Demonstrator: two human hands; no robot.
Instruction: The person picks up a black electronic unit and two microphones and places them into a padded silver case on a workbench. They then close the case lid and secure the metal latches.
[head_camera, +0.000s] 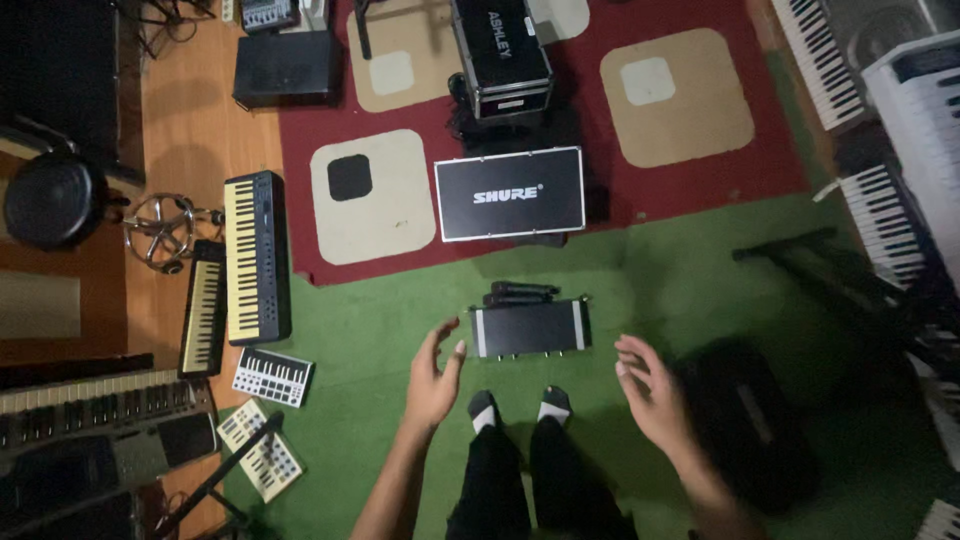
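Observation:
I look straight down at a green carpet. A small black rack unit with silver end brackets (529, 330) lies on it just beyond my socked feet. A dark microphone (522, 291) rests right behind the unit. My left hand (434, 377) hovers open to the left of the unit, palm turned inward. My right hand (651, 392) hovers open to its right, fingers spread. Neither hand touches anything.
A flat black case with silver edging (510, 193) lies past the unit, and a taller flight case (501, 55) stands behind it on the red rug. Several keyboards (256, 255) and small pad controllers (272, 377) lie at left. More keyboards (880, 215) and a stand are at right. A dark bag (745, 420) sits beside my right hand.

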